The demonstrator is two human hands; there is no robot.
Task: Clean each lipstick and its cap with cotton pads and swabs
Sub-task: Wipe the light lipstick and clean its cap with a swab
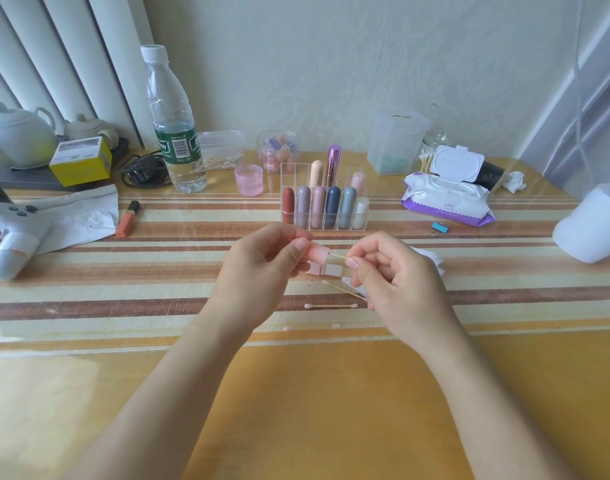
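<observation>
Pink, square-sided plastic lipstick piece [318, 258] is held in the air above the worktop [331, 393], just in front of the rack. Cap or body: cannot tell. The left hand [262, 268] pinches it between thumb and curled fingers, one end turned right, probably so the other hand can work at it. The right hand [393, 275] pinches a wooden-stemmed cotton swab [338, 256] near its front. The tip meets the piece's end and is hidden there.

Two used pink-tipped swabs [331, 306] lie just below the hands. A white cotton pad [433, 259] shows partly behind the right hand.

The clear acrylic organiser [362, 226] with upright lipsticks stands behind, with nothing in between. A red-orange lipstick tube [127, 219] lies at left. A clear plastic water bottle [175, 126] and a purple-and-white wet-wipes pack [445, 199] stand further back, well out of the way.
</observation>
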